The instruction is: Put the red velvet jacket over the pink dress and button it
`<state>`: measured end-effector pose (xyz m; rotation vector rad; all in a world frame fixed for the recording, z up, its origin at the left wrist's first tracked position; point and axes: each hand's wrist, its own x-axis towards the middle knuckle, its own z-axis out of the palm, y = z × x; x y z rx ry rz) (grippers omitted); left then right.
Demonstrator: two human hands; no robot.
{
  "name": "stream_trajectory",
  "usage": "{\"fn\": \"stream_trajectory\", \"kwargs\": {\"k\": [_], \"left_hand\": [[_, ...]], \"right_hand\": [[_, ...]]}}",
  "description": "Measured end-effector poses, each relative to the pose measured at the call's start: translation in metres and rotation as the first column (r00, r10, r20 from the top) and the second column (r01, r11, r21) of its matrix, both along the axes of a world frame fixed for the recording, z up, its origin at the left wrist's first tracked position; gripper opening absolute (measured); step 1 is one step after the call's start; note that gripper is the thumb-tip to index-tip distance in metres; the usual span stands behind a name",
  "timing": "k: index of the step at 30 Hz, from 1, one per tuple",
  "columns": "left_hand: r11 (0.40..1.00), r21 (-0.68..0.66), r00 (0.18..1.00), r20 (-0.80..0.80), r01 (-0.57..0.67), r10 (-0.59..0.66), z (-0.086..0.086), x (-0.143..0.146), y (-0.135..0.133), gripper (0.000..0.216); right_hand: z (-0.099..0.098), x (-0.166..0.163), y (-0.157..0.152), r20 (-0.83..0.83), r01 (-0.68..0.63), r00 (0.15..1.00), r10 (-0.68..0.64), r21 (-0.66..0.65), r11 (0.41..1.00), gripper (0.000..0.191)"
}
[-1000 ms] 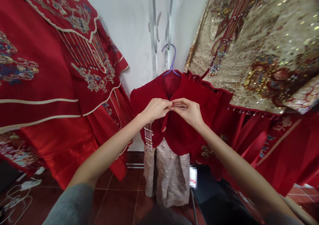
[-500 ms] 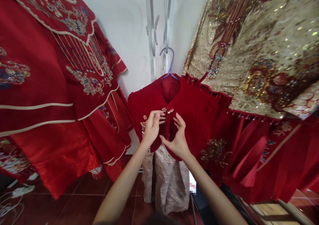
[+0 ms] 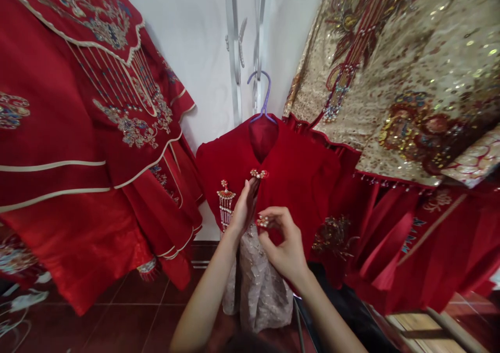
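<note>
Red velvet cropped jacket [image 3: 295,168] hangs on purple hanger [image 3: 266,104]. Right hand [image 3: 288,241] grip: pinching lower gold-and-red beaded clasp [image 3: 263,221]. Left hand [image 3: 242,210] just below matching upper clasp [image 3: 259,174]; can't tell its grip.

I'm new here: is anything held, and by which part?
Right hand seemingly pinches the red velvet jacket by its lower beaded clasp; left hand, unclear.

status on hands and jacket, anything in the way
Left hand at jacket front, hiding part. Right hand at lower clasp. Jacket on hanger; upper clasp looks fastened.
</note>
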<state>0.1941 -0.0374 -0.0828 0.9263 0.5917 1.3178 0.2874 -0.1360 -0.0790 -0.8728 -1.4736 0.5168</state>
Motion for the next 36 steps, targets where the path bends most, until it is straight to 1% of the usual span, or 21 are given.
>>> {"fn": "stream_trajectory", "kwargs": {"k": [2,4,5,6,8,10,12,14,16,17,18,19,21,24,30,36], "left_hand": [[1.0,-0.002,1.0,0.007,0.014,-0.014,0.003,-0.007,-0.012,0.05],[0.999,0.005,0.999,0.016,0.035,-0.035,0.003,-0.017,-0.021,0.056],[1.0,0.005,1.0,0.019,0.023,-0.023,0.002,-0.023,-0.024,0.058],[1.0,0.004,1.0,0.021,-0.016,0.016,0.0,-0.028,-0.025,0.058],[0.985,0.014,0.985,0.006,-0.171,0.171,-0.007,-0.038,-0.023,0.051],[0.938,0.065,0.938,-0.049,-0.34,0.343,-0.014,-0.047,-0.017,0.04],[0.886,0.143,0.879,-0.126,-0.442,0.459,-0.02,-0.054,-0.011,0.031],[0.83,0.232,0.811,-0.196,-0.508,0.551,-0.024,-0.06,-0.006,0.026],[0.75,0.325,0.719,-0.235,-0.576,0.654,-0.026,-0.065,-0.003,0.026],[0.715,0.367,0.679,-0.245,-0.596,0.692,-0.027,-0.067,-0.001,0.026],[0.697,0.397,0.659,-0.253,-0.597,0.708,-0.028,-0.068,0.0,0.027],[0.698,0.414,0.658,-0.261,-0.584,0.706,-0.029,-0.069,0.002,0.028],[0.729,0.417,0.686,-0.281,-0.542,0.671,-0.032,-0.07,0.006,0.03],[0.761,0.395,0.711,-0.299,-0.515,0.637,-0.034,-0.069,0.01,0.029],[0.784,0.375,0.747,-0.279,-0.494,0.604,-0.029,-0.068,0.011,0.023],[0.786,0.356,0.745,-0.28,-0.505,0.605,-0.025,-0.069,0.011,0.024]], "right_hand": [[-0.006,-0.013,0.008,-0.004,-0.061,0.998,0.061,-0.025,0.998,0.035],[-0.013,-0.023,0.021,-0.06,-0.115,0.992,0.112,-0.063,0.991,0.034],[-0.016,-0.027,0.028,-0.103,-0.146,0.985,0.137,-0.082,0.986,0.035],[-0.019,-0.031,0.035,-0.15,-0.178,0.975,0.163,-0.098,0.979,0.037],[-0.021,-0.038,0.049,-0.228,-0.236,0.952,0.205,-0.116,0.965,0.037],[-0.021,-0.044,0.061,-0.264,-0.25,0.941,0.212,-0.118,0.961,0.032],[-0.021,-0.048,0.07,-0.266,-0.221,0.946,0.183,-0.117,0.968,0.023],[-0.022,-0.049,0.078,-0.251,-0.185,0.956,0.149,-0.125,0.975,0.019],[-0.024,-0.047,0.085,-0.228,-0.155,0.966,0.121,-0.136,0.978,0.018],[-0.026,-0.045,0.088,-0.211,-0.137,0.972,0.106,-0.138,0.981,0.017],[-0.027,-0.043,0.091,-0.19,-0.119,0.977,0.092,-0.134,0.984,0.017],[-0.028,-0.042,0.093,-0.164,-0.106,0.983,0.084,-0.129,0.986,0.015],[-0.029,-0.039,0.097,-0.106,-0.104,0.99,0.092,-0.118,0.988,0.013],[-0.028,-0.038,0.102,-0.052,-0.13,0.991,0.125,-0.114,0.985,0.016],[-0.023,-0.041,0.109,-0.023,-0.08,0.997,0.078,-0.078,0.994,0.018],[-0.023,-0.044,0.111,-0.051,-0.043,0.998,0.04,-0.071,0.997,0.017]]}}
